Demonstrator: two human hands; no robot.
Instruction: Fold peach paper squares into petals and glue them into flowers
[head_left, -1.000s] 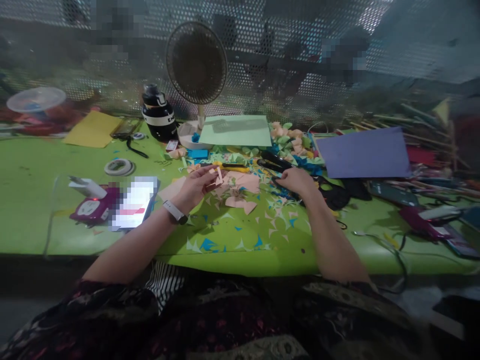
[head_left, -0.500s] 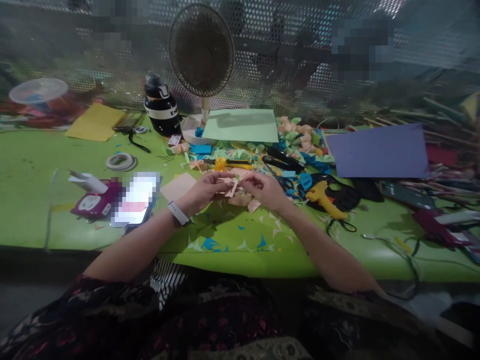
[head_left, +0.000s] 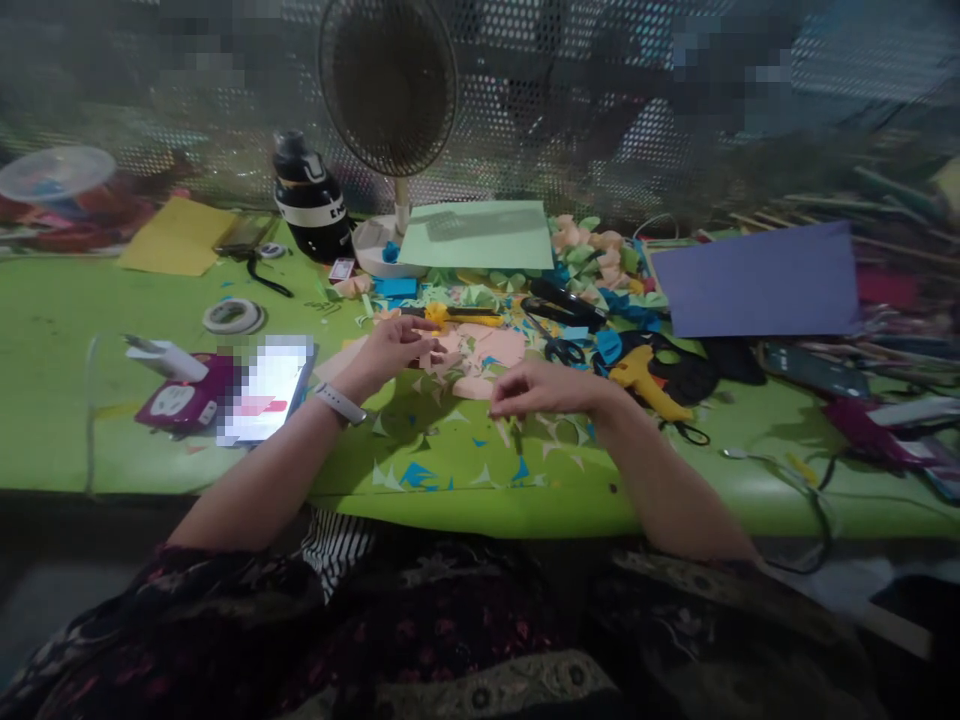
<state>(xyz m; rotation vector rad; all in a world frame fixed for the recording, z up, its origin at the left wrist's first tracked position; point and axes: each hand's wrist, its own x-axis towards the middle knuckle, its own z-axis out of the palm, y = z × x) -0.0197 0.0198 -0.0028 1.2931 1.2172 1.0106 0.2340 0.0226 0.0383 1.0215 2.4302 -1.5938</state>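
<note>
Peach paper (head_left: 504, 346) near 2 hands set apart, no joint hold: left hand (head_left: 386, 352) loosely curled, right hand (head_left: 536, 386) pinched, can't tell what either grasps.

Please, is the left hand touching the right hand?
Apart. The head view shows peach paper in the gap between the left hand and the right hand.

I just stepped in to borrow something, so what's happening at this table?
A person's left hand is beside pink paper, while the right hand is low over small paper scraps, fingertips close together. Whether either holds a piece is too small to tell. The scissors and yellow glue gun lie unheld.
</note>
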